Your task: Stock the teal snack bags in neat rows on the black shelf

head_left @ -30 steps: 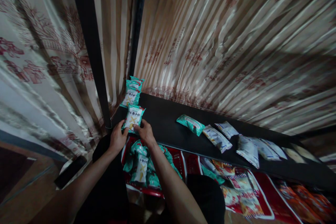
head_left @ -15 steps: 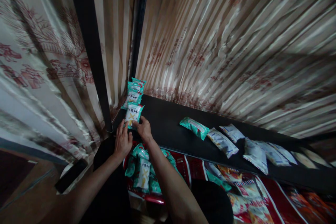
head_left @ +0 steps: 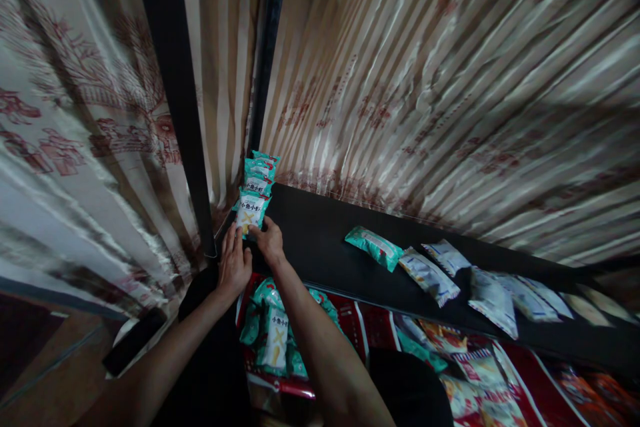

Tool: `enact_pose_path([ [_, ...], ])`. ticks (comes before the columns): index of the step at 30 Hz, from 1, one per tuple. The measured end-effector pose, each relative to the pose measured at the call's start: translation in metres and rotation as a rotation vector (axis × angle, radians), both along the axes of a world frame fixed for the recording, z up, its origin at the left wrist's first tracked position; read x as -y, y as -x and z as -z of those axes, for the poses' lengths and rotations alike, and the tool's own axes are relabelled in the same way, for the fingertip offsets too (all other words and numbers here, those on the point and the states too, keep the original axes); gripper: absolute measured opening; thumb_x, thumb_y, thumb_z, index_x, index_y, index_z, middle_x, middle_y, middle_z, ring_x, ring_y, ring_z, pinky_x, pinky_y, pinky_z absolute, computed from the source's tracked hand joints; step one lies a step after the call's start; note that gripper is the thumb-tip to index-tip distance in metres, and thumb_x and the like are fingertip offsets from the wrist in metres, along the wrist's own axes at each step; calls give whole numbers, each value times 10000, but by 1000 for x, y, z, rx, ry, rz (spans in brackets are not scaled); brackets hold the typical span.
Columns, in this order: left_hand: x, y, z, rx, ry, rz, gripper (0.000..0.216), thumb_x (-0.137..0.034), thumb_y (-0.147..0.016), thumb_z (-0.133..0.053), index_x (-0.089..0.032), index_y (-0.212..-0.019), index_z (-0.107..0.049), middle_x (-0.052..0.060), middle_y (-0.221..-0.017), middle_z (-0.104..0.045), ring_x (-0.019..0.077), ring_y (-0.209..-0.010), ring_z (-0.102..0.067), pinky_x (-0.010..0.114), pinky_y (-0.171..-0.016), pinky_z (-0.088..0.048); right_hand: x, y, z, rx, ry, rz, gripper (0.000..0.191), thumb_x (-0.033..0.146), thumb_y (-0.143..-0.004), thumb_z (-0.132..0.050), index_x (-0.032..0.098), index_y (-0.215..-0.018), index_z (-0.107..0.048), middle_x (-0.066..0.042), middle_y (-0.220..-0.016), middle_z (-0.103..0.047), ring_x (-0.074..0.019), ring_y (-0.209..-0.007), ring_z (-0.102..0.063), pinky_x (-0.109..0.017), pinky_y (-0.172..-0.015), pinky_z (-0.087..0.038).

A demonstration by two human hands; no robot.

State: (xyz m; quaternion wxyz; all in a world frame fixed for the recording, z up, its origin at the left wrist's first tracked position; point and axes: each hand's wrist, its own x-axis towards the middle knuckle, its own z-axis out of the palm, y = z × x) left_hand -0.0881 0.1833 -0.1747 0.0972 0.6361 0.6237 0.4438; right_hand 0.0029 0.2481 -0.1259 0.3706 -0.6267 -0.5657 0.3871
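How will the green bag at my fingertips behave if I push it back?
The green bag will likely give a little rather than stay stiff, judging by its crinkled edges. It could also shove the similar bags lined up close behind it.

The scene is dimly lit. Pale glare is caught along the folds of the curtain, with deep shadow left between them. The shelf and the trousers are sunk into near-black, and the floor at lower left is barely lit. Lettering on the green-and-white packet can be read, whereas the orange bags at lower right are smeared and dark. Towards the edges, shapes are stretched by distortion.
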Motion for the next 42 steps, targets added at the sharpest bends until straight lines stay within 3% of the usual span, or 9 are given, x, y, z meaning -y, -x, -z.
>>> enact_pose_path([
  [9,-16,5,2,29,2,-15,556,-186,-838,-399,-126,-1387,-334,129,-1495,-282,282,-1384,-226,488,-1119,-245,-16,8,9,-78,-28,5,292,274,-696,-662,261,-988,-650,16,-892,-705,-159,-804,-627,-265,-744,-494],
  [27,-14,-4,5,-22,-16,-49,537,-211,-870,-374,-113,-1396,-332,129,-1502,-268,280,-1386,-219,458,-1122,-249,-15,6,13,29,-46,-11,327,285,-733,-655,263,-1058,-629,-6,-959,-699,-173,-855,-633,-280,-805,-480],
  [32,-14,-5,8,-83,-57,-77,535,-192,-873,-376,-104,-1398,-320,137,-1511,-242,279,-1387,-216,457,-1115,-268,-12,5,15,57,-70,33,485,283,-734,-665,189,-1198,-558,-73,-1091,-669,-192,-969,-623,-303,-873,-472],
  [42,-12,-4,10,-148,-97,-94,544,-172,-874,-377,-90,-1406,-297,164,-1515,-210,295,-1389,-204,470,-1103,-290,-1,4,23,82,-116,60,518,287,-732,-664,113,-1209,-563,-126,-1149,-633,-208,-1038,-600,-302,-926,-453],
])
